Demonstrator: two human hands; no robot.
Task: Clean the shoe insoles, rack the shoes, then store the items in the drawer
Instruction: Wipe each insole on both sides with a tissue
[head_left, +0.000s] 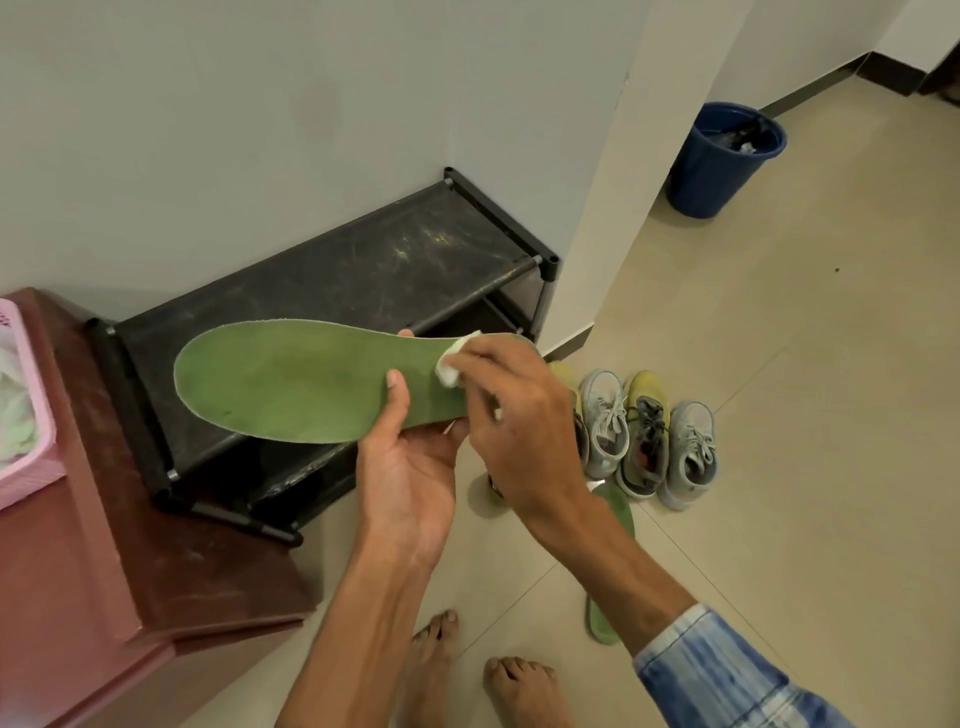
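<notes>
A green insole (291, 382) is held flat in front of me, toe end to the left. My left hand (410, 467) grips its heel end from below, thumb on top. My right hand (514, 415) pinches a small white wipe (454, 364) and presses it on the insole's heel area. Several shoes, grey and yellow (644, 436), stand in a row on the floor at the right of the black shoe rack (332, 280). A second green insole (610, 571) lies on the floor, partly hidden by my right forearm.
A reddish-brown drawer cabinet (104, 545) stands at the left with a pink basket (26, 426) on top. A blue bin (722, 156) sits by the wall corner at the far right. My bare feet (478, 675) are on the beige tile floor.
</notes>
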